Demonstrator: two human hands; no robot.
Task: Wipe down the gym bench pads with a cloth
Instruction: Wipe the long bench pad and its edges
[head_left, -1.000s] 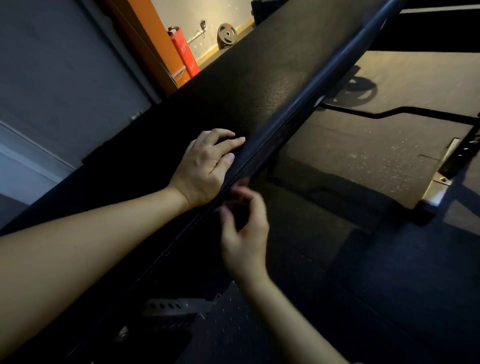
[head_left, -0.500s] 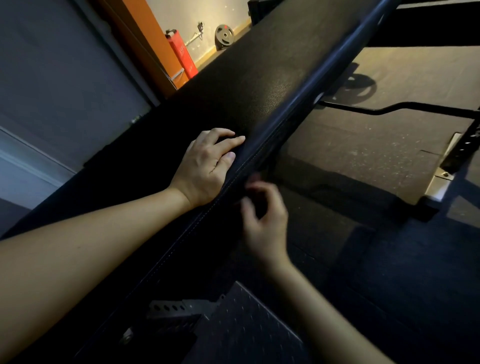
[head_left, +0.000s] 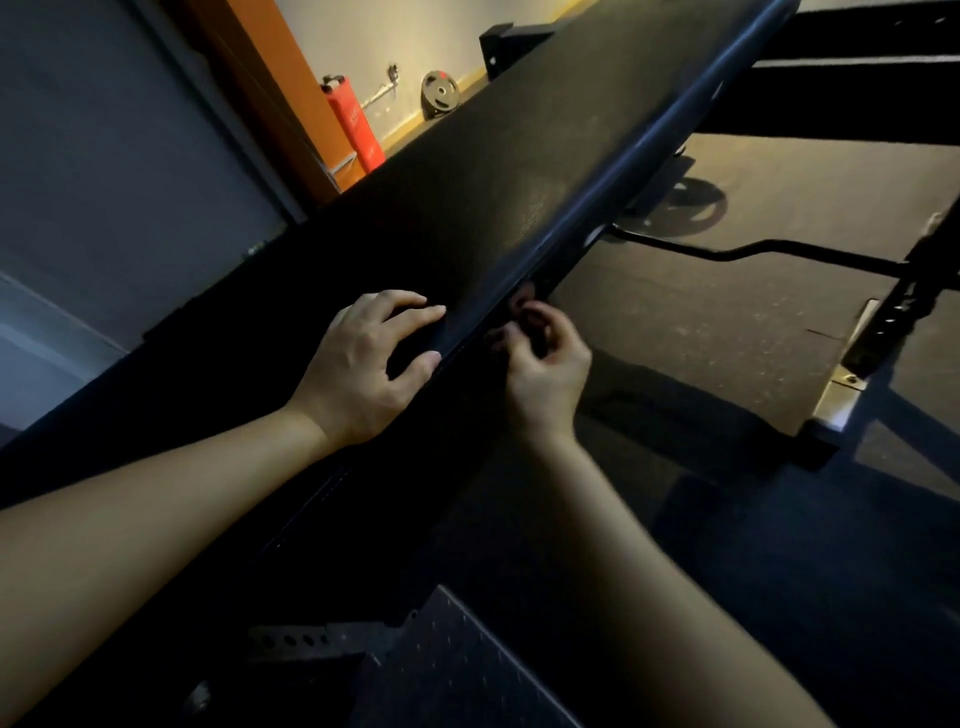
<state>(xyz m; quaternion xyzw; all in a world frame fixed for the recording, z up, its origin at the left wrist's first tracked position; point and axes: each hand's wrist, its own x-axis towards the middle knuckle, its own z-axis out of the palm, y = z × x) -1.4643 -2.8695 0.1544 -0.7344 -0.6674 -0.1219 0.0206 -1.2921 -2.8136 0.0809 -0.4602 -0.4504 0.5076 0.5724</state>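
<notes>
1. The left grip (head_left: 371, 366) is lying released on top of the bench pad (head_left: 524, 156), fingers spread and nearly flat, pressing down.
2. The right grip (head_left: 545, 371) is curling its fingers against the pad's side edge, just at 3 o'clock of the left. I cannot tell whether it is pinching a cloth, the seam or nothing, since no cloth is showing plainly in the gloom.
3. The pad is running across the view from 7 o'clock to 1 o'clock. It is looking heavy, fixed and firm, with a grained, slightly slick skin, so I judge it is calling for steadying on top and wiping along the edge, not lifting.
4. Against 1 second ago, the right grip has been climbing the edge toward 1 o'clock, while the left is staying put.
</notes>
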